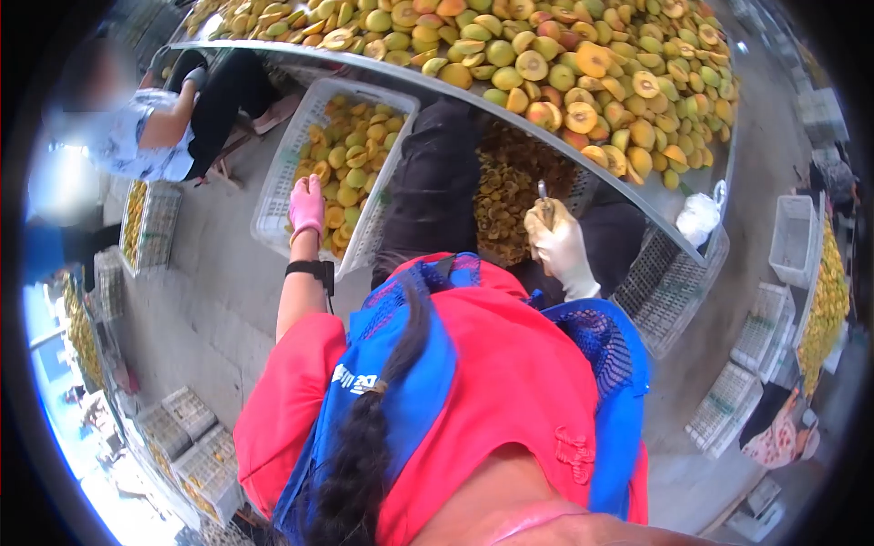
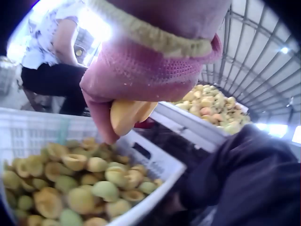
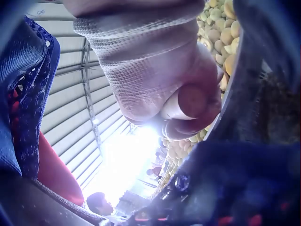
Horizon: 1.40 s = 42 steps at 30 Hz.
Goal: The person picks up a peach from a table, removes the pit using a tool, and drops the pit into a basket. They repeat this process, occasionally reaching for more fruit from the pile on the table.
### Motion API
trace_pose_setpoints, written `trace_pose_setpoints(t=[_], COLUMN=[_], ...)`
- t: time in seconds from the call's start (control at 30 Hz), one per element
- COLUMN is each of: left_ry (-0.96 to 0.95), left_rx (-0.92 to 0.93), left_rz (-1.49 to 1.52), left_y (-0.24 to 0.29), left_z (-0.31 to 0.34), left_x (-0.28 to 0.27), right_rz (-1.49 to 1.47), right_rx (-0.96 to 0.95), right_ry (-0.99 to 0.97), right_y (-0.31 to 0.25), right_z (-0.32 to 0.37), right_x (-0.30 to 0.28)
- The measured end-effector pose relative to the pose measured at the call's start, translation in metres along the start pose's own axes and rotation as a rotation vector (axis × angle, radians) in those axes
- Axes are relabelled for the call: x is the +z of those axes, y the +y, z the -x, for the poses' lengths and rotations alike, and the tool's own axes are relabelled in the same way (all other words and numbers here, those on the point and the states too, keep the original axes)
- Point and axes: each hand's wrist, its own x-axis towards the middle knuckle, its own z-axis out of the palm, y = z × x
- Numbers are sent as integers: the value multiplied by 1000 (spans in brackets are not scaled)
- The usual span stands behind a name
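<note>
Left hand (image 1: 307,207), pink glove: pinching fruit half (image 2: 129,115) just above white crate (image 2: 165,165), inside its near rim. Right hand (image 1: 557,241), white glove: clenched round small knife (image 1: 543,192), close below table edge (image 1: 455,94), little room between.

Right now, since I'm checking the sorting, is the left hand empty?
No, the left hand grips a yellow fruit piece above the white crate.

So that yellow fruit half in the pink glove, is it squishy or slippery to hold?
Probably soft: the fruit half shows bare cut flesh, so a hard pinch from the gloved left hand could bruise it. Likely slippery with juice, though the knit should grip. Dropped into the crate, its flat face should stop it rolling.
</note>
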Motion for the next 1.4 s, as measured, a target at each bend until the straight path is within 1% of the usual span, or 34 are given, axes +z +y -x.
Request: trace_pose_setpoints(t=[0.03, 0.07, 0.13, 0.2, 0.23, 0.27, 0.3, 0.33, 0.37, 0.4, 0.47, 0.5, 0.53, 0.57, 0.6, 0.67, 0.7, 0.73, 0.8, 0.9, 0.93, 1.0, 1.07, 1.1, 1.13, 1.17, 1.2, 1.23, 1.27, 1.33, 1.4], left_ry=[36, 66, 110, 63, 17, -35, -232, -160, -179, -171, -337, -345, -352, -247, -161, -64, -47, -70, -193, -333, -341, -412, -982, -1011, -1029, -1060, -1089, -1238, -1210, -1300, -1355], left_rx=[46, 189, 469, 719, 819, 883, 738, 861, 941, 949, 787, 752, 718, 769, 779, 769, 787, 797, 809, 741, 701, 673, 177, 138, 112, 89, 59, 123, 91, 179, 239], left_rz=[93, 88, 109, 233, 230, 238, 338, 228, 107, 50, -185, -194, -202, -190, -163, -134, -61, -65, -42, 123, 159, 438, 921, 1043, 1129, 1219, 1307, 1280, 1289, 1352, 1374], left_y=[9, 22, 112, 185, 219, 246, 277, 296, 321, 337, 379, 388, 392, 391, 387, 386, 386, 386, 389, 394, 396, 379, 379, 376, 375, 372, 364, 354, 352, 350, 348], left_z=[-1, -4, 14, 22, 23, 23, 33, 29, 32, 31, 40, 38, 34, 31, 28, 30, 32, 33, 35, 50, 58, 46, 57, 68, 80, 86, 90, 83, 92, 109, 122], left_x=[3, 12, 11, 22, 30, 42, 49, 70, 79, 100, 115, 132, 153, 172, 193, 208, 212, 213, 210, 186, 174, 192, 147, 127, 106, 96, 91, 87, 79, 63, 54], right_rz=[48, 96, 109, 103, 76, 117, 159, 201, 227, 240, 265, 262, 283, 306, 331, 290, 292, 291, 287, 320, 306, 275, 257, 247, 219, 191, 53, 39, 27, 58, 23], right_rx=[-9, -16, -3, -7, 21, 4, -11, -24, 4, -13, -42, -35, -42, -51, -64, -119, -93, -59, -59, -85, -88, -82, -101, -104, -141, -178, -88, -93, -99, -137, -182], right_ry=[20, 36, 31, 30, 31, 49, 69, 89, 86, 99, 127, 134, 140, 147, 153, 192, 195, 197, 188, 193, 185, 176, 153, 143, 118, 92, 109, 103, 98, 93, 67], right_y=[2, 4, 1, 4, -1, 0, 3, 5, 5, 5, 8, 10, 11, 11, 12, 25, 21, 18, 21, 22, 21, 21, 15, 14, 16, 18, -3, -12, -20, -32, -48], right_z=[-1, -2, -2, -3, -1, -1, -2, -1, 0, 0, 2, 3, 4, 5, 5, 3, 2, 5, 3, 0, -1, -1, 1, 2, 1, -1, 5, 7, 6, 5, 7], right_x=[-1, 0, 2, 0, 1, 0, -1, -3, -5, -7, -9, -11, -12, -14, -17, -21, -21, -21, -23, -23, -23, -24, -23, -23, -25, -26, -17, -13, -11, -6, -1])
